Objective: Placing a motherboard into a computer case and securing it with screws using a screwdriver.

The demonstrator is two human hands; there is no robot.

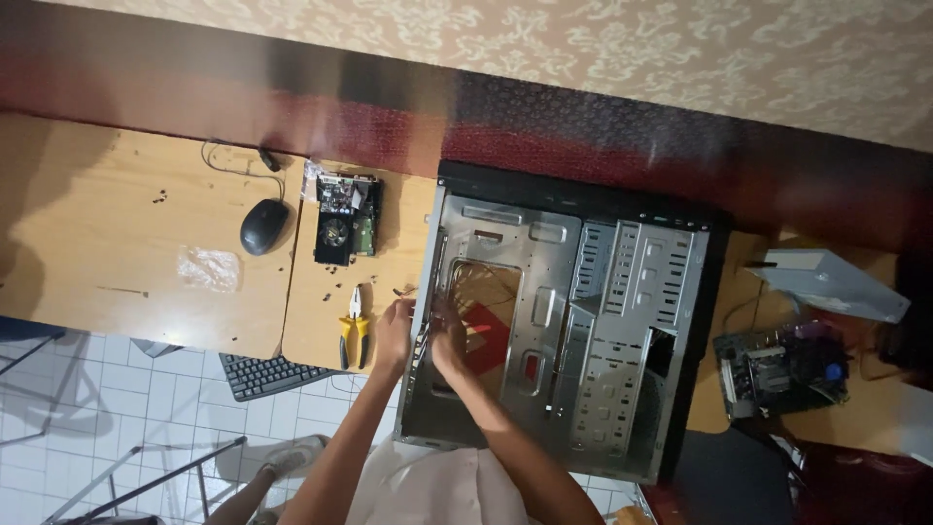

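Both hands, left point(394, 329) and right point(449, 335), grip the left rim of the open case point(554, 331) lying flat at the surface's point(117, 253) near edge, steadying it; pliers point(355, 326) lie beside.

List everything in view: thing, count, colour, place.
computer case: 1, grey metal with black edges, lying open on the desk, centre right
graphics card: 1, black and green, on the desk left of the case
mouse: 1, black, corded, left of the graphics card
pliers: 1, yellow handles, on the desk below the graphics card
keyboard: 1, black, sticking out from under the desk edge
plastic bag: 1, clear, on the desk at left
circuit board: 1, dark, on the desk right of the case
desk: 1, light wood
left hand: 1, at the case's left edge
right hand: 1, inside the case's left edge, beside the left hand
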